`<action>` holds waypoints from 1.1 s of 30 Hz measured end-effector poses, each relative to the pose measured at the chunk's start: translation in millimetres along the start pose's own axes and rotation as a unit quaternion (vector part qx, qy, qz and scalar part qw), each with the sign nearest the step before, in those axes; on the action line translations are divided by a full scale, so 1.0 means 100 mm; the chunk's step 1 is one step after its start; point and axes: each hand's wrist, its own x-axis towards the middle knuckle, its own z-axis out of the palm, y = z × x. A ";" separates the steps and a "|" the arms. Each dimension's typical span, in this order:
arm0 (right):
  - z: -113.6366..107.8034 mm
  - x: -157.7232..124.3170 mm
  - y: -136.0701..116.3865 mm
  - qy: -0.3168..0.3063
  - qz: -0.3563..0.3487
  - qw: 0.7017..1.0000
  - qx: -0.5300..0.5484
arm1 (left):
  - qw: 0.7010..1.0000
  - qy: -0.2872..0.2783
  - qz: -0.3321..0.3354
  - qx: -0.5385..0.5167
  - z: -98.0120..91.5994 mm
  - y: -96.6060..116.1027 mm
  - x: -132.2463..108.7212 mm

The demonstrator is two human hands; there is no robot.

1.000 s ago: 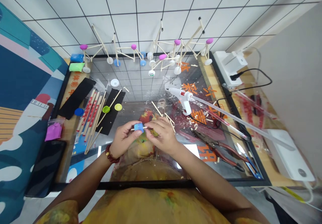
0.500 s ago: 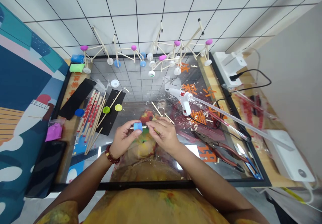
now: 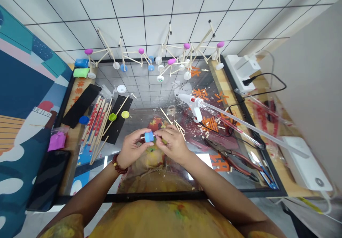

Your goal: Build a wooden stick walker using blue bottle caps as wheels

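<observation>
My left hand (image 3: 133, 144) pinches a blue bottle cap (image 3: 149, 136) between thumb and forefinger; it looks like two caps put together. A short end of a thin wooden stick (image 3: 143, 137) pokes out of the cap's left side. My right hand (image 3: 172, 143) has its fingertips pinched close against the cap's right side, at the stick's other end, which those fingers mostly hide. Loose wooden sticks (image 3: 167, 116) lie on the glass tabletop just beyond my right hand.
A white glue gun (image 3: 196, 108) with a long glue stick and pliers (image 3: 229, 154) lie to the right. Bundled sticks (image 3: 97, 120), yellow-green caps (image 3: 125, 114) and a phone (image 3: 49, 179) are at left. Small stick-frame models (image 3: 171, 61) stand along the back.
The blue cap has shifted slightly right and tilted, closer to my right fingertips. Less stick shows between the cap and my right hand. Both hands keep their pinch.
</observation>
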 end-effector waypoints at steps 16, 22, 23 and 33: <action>-0.03 0.02 0.01 0.027 0.021 0.999 -0.010 | 0.999 0.039 0.021 0.007 0.02 0.05 0.00; -0.12 0.06 0.01 -0.013 -0.024 0.997 -0.078 | 0.999 0.020 0.019 0.022 0.01 0.08 -0.01; -0.13 0.06 0.00 -0.014 -0.029 0.996 -0.082 | 0.999 0.017 0.017 0.022 0.01 0.09 -0.02; -0.12 0.02 0.00 0.007 -0.008 0.999 -0.031 | 0.999 0.006 -0.029 -0.029 -0.01 0.05 -0.04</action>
